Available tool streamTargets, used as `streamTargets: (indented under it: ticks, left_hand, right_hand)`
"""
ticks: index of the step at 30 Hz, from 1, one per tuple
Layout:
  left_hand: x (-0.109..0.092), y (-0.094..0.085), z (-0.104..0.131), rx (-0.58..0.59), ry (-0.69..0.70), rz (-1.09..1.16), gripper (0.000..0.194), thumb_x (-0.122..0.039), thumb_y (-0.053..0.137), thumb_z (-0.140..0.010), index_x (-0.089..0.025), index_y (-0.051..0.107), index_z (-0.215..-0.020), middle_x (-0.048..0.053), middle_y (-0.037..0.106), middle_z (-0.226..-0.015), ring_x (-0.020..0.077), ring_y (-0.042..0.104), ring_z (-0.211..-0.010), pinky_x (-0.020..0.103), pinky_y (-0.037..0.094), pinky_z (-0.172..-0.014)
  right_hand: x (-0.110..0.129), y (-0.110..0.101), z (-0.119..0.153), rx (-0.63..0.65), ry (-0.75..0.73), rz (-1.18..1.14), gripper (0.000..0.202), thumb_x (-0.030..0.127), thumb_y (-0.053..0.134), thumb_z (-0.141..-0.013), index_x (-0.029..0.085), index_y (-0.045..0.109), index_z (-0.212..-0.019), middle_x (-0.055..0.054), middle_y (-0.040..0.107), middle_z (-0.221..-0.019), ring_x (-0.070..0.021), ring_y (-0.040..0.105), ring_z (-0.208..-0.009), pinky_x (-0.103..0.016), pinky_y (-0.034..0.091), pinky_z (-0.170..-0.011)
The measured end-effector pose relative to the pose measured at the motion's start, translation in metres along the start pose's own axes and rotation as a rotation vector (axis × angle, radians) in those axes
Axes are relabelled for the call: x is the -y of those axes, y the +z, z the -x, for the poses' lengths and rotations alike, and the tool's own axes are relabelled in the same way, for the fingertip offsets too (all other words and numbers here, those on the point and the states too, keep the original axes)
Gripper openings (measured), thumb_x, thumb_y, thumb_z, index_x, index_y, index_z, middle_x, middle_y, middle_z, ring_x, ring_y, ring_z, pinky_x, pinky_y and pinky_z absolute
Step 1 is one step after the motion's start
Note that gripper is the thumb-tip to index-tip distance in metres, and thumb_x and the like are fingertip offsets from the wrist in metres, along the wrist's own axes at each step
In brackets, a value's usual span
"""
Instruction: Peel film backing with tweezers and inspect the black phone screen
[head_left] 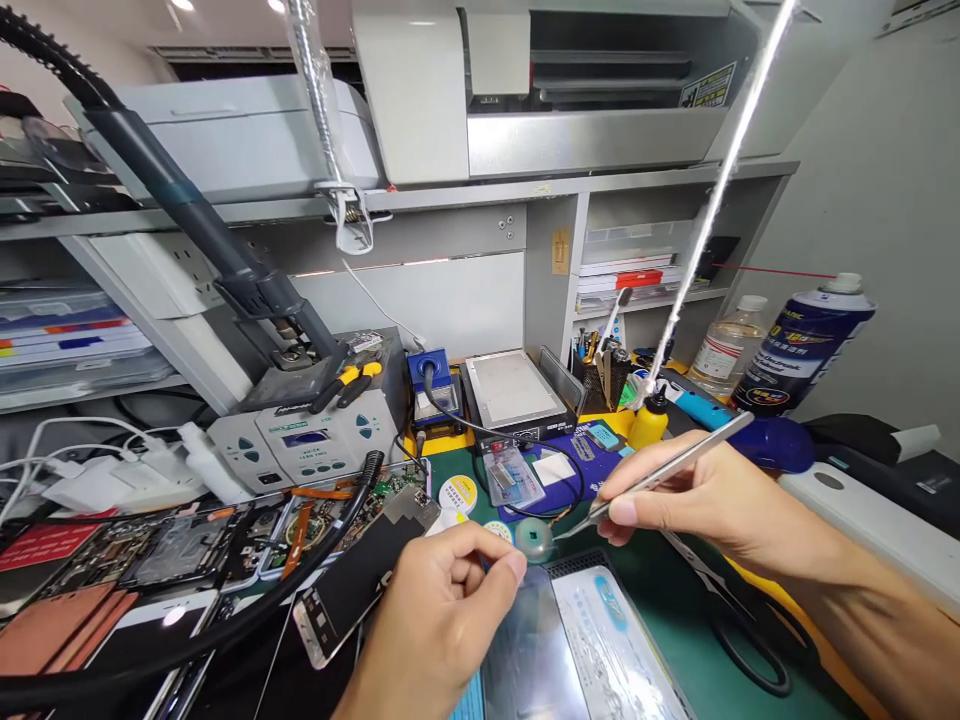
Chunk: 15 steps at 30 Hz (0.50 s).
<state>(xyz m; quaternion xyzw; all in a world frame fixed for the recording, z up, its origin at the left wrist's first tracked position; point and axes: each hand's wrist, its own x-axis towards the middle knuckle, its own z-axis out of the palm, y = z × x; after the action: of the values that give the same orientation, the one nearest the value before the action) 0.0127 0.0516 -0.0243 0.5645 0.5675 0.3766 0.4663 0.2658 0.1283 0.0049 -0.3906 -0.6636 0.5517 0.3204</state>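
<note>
My right hand [697,500] grips metal tweezers [660,472], their tip pointing left and down toward a small round green tin [534,538] on the green mat [660,590]. My left hand [442,615] is curled, thumb and forefinger pinched together just left of that tin; whether something tiny sits between them I cannot tell. A clear screen panel [525,650] lies under the left hand, beside a white packet [615,645]. A phone frame [352,590] rests at the left hand's left.
Opened phones and circuit boards [187,550] cover the left side. A hot-air station [315,430] with its black hose [172,200] stands behind. A yellow bottle [649,420], spray can [802,345], clear bottle [727,345] and heating plate [514,390] stand at the back.
</note>
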Motion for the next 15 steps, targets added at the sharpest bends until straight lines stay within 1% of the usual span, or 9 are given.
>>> streamTargets:
  ticks: [6,11,13,15]
  left_hand:
    - [-0.008,-0.002,0.003,0.026,-0.011,0.061,0.035,-0.05,0.066,-0.085,-0.017,0.074,-0.079,0.003,0.062,-0.073,0.0159,0.05,-0.071,0.027,0.034,-0.063]
    - [-0.007,0.002,0.004,0.037,-0.005,0.05,0.037,-0.051,0.065,-0.086,-0.016,0.074,-0.08,0.004,0.062,-0.074,0.0167,0.051,-0.072,0.027,0.037,-0.065]
    - [-0.007,-0.001,0.004,0.039,0.0,0.034,0.037,-0.052,0.065,-0.086,-0.016,0.074,-0.08,0.003,0.062,-0.073,0.0162,0.05,-0.071,0.027,0.037,-0.065]
    - [-0.009,-0.009,0.004,0.028,0.008,0.008,0.036,-0.052,0.065,-0.087,-0.017,0.072,-0.079,0.002,0.061,-0.073,0.0155,0.05,-0.069,0.026,0.036,-0.063]
  right_hand:
    - [0.002,0.011,0.0,-0.013,0.102,-0.043,0.024,0.046,0.09,-0.071,0.027,0.082,-0.082,-0.003,0.083,-0.076,-0.025,0.077,-0.075,-0.033,0.061,-0.072]
    - [0.003,0.014,0.001,0.001,0.097,-0.005,0.023,0.046,0.089,-0.072,0.026,0.082,-0.081,-0.003,0.083,-0.077,-0.0258,0.076,-0.077,-0.034,0.06,-0.073]
    - [0.003,0.012,0.001,0.001,0.106,-0.01,0.024,0.046,0.089,-0.071,0.026,0.082,-0.082,-0.003,0.083,-0.078,-0.0257,0.077,-0.077,-0.034,0.06,-0.074]
    - [0.003,0.009,0.001,-0.004,0.099,-0.016,0.025,0.046,0.089,-0.072,0.025,0.082,-0.083,-0.003,0.083,-0.079,-0.0253,0.077,-0.077,-0.033,0.059,-0.073]
